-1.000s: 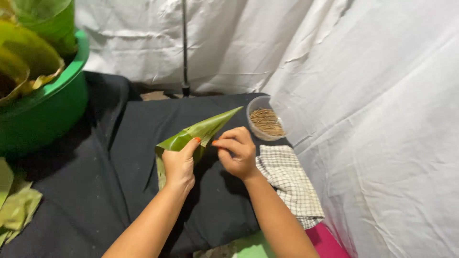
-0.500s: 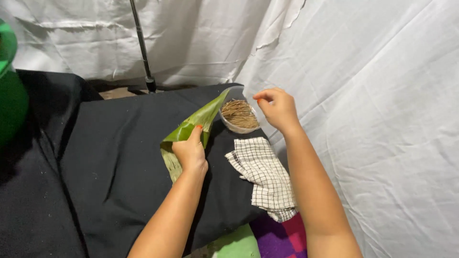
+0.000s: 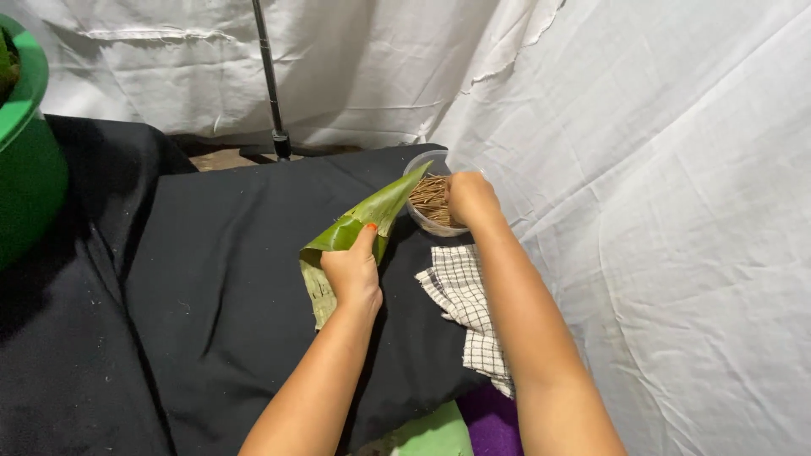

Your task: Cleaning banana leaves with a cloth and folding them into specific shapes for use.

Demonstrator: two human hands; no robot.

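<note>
A green banana leaf folded into a cone lies on the black cloth. My left hand pinches the fold of the leaf and holds it down. Just right of the leaf stands a small clear bowl filled with thin brown sticks. My right hand reaches down into this bowl, fingers curled among the sticks; what the fingers hold is hidden.
A checked white cloth lies under my right forearm. A green tub stands at the far left. A black stand pole rises behind. White sheeting hangs at the back and right. Green and purple items lie at the bottom edge.
My right hand left the leaf, moved right over the bowl, and has now dipped into the sticks. My left hand keeps hold of the leaf cone. The camera view shifted right.
</note>
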